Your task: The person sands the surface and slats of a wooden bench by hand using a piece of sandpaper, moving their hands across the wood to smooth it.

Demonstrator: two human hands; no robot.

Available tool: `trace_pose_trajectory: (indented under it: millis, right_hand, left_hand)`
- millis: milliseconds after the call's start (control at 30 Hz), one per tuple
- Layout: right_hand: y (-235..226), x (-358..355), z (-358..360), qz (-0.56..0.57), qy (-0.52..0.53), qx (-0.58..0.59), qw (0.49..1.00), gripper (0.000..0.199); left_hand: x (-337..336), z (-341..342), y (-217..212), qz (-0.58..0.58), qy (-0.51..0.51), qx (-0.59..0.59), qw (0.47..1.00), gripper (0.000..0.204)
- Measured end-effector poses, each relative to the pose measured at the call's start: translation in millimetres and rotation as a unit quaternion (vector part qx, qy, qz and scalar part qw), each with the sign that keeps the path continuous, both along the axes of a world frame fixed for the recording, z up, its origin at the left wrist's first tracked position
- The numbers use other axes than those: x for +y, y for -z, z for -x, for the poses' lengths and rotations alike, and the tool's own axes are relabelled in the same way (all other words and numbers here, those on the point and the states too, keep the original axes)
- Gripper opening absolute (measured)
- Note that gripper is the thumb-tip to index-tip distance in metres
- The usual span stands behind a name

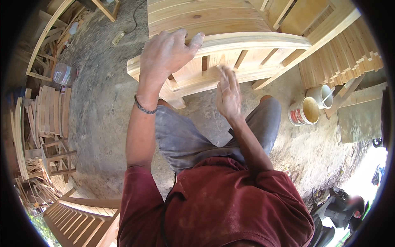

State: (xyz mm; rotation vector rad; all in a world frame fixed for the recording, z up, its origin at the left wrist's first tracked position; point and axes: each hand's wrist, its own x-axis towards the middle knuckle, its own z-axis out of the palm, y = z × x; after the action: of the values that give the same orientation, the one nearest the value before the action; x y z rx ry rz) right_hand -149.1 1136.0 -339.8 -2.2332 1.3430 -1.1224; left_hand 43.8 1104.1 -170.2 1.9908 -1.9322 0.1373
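A pale wooden bed frame with a slatted end panel (247, 74) stands in front of my knees. My left hand (166, 53) is closed over the left part of its curved top rail (255, 40), thumb lying along the wood and the other fingertips partly hidden behind it. Nearer to me, my right hand (228, 92) is held upright by the lower rail (197, 85), its fingers stretched out, close together and slightly blurred. Nothing shows in that hand. Whether its fingertips touch the rail I cannot tell. Pale dust coats both hands.
Two buckets, one with a tan inside (310, 110) and one with a stick (325, 96), stand on the right. Stacked boards (53, 111) and a clear plastic bottle (62, 74) are at left. Another slatted wooden piece (82, 222) lies behind left. A power socket (118, 38) rests on the floor.
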Motion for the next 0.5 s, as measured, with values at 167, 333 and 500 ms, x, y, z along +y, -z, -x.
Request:
trace_pose_trajectory:
  millis: [167, 333, 500]
  right_hand:
    - [-5, 24, -11, -0.051, -0.037, -0.237, 0.969, 0.052]
    - [-7, 15, -29, -0.050, -0.077, -0.264, 0.960, 0.047]
    - [-14, 19, -45, -0.050, -0.089, -0.367, 0.924, 0.045]
  left_hand:
    - [2, 2, -7, -0.040, -0.004, 0.010, 0.999, 0.060]
    - [2, 2, -6, -0.024, -0.009, 0.007, 1.000, 0.059]
    - [3, 1, -5, -0.027, -0.013, 0.004, 1.000, 0.060]
